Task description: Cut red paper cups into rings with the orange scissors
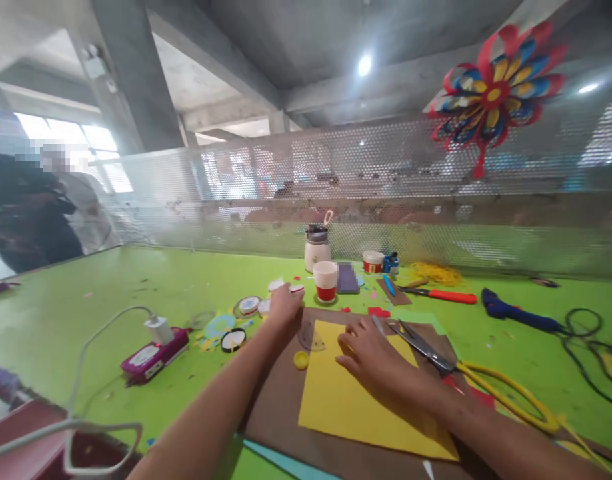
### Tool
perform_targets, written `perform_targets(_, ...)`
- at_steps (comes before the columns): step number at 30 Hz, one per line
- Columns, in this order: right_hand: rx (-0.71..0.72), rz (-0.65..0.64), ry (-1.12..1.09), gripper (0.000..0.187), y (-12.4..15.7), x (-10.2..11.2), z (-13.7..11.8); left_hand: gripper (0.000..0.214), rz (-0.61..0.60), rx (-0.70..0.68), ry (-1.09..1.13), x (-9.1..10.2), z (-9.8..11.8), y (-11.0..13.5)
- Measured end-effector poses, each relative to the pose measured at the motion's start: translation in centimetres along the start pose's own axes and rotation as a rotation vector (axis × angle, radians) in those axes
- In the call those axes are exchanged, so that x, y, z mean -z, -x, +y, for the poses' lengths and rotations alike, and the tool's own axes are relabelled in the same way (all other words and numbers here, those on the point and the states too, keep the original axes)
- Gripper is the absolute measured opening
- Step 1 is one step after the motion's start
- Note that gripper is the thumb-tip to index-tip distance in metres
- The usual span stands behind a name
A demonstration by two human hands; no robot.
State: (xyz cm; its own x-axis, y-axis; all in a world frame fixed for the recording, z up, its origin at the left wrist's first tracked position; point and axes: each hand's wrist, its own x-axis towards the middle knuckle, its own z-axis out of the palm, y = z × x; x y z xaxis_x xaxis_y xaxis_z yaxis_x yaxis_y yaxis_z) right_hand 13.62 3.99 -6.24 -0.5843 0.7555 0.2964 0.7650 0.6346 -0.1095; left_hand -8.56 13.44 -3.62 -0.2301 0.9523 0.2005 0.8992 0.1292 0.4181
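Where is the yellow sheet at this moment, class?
In the head view, the yellow sheet lies low and just right of centre, on the brown board beneath the right hand, with the small yellow cap beside its left edge.

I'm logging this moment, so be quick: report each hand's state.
Left hand: near the cup; grip cannot be told.
Right hand: open, over the yellow paper.

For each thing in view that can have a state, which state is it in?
Yellow-handled scissors, blades slightly apart
Yellow sheet, flat
Cup, upright
White bottle, upright, capped
Purple power strip, white adapter plugged in
Blue corded tool, lying flat
Left hand, fingers bent, grip unclear
Right hand, open, palm down
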Motion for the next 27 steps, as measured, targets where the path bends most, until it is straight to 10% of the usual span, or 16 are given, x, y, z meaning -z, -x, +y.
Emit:
perform_targets(14,-0.035,0.015,0.049,0.014,0.2,-0.6,-0.7,0.035,0.046,-0.236,-0.188,-4.4,0.3,0.3)
perform_targets(27,-0.030,0.045,0.042,0.008,0.1,-1.4,-0.6,0.035,0.080,-0.270,-0.245,-4.4,0.5,0.8)
